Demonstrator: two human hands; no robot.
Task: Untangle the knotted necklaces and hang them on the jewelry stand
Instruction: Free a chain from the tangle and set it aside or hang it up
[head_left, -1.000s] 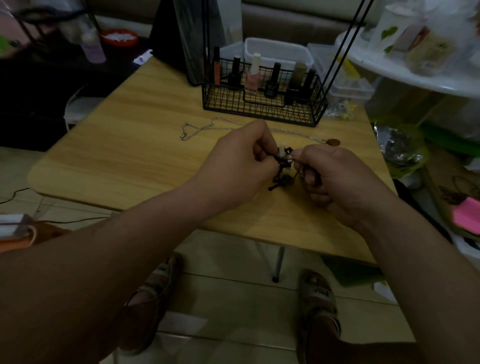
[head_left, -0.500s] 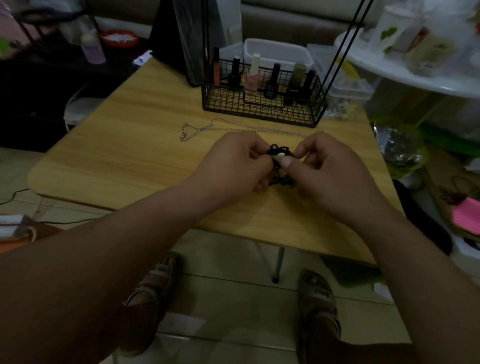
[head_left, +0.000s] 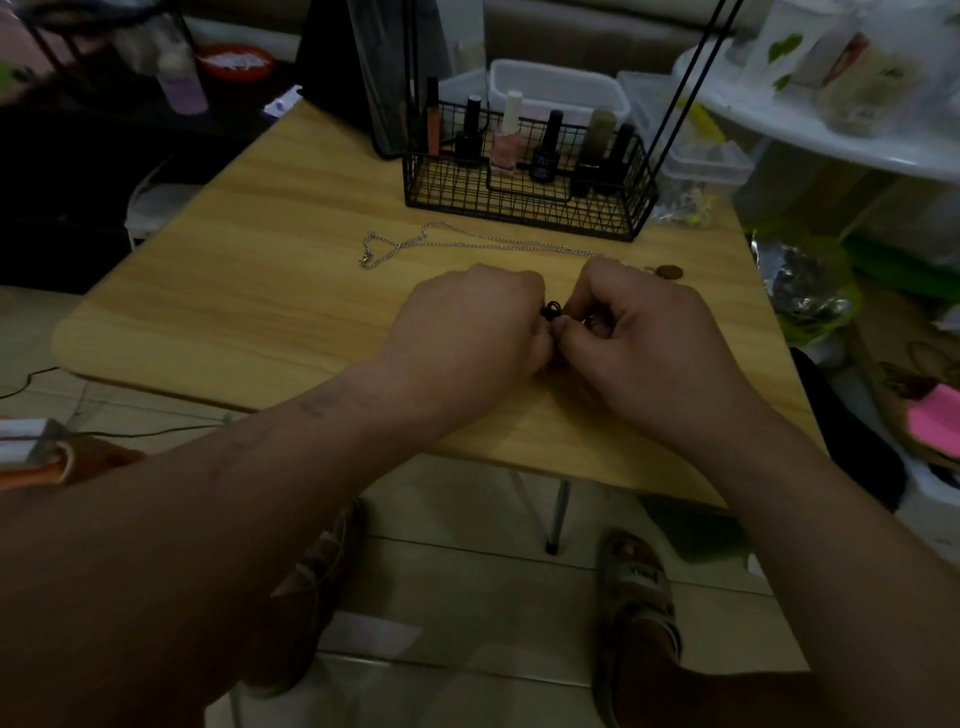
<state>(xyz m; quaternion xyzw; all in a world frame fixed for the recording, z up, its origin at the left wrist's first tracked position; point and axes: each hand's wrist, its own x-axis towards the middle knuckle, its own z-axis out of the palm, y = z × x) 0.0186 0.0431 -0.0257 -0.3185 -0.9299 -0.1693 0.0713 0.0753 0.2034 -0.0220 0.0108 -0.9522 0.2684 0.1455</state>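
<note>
- Pinched btwn both hands over the table (head_left: 234, 291): black cord knot (head_left: 550, 310).
- L hand (head_left: 467, 332): fingers curled tight, cord gripped at its 3 o'clock edge.
- R hand (head_left: 639, 348): fingers curled in, knot pinched at its 9 o'clock edge.
- Silver chain (head_left: 467, 244) is laid flat at 12 o'clock of the hands, unheld, w/ wire basket (head_left: 524, 208) beyond.

Left hand (head_left: 467, 325) and right hand (head_left: 641, 338) touching, fingers curled, both pinching black cord (head_left: 550, 310), forearms converging
</note>
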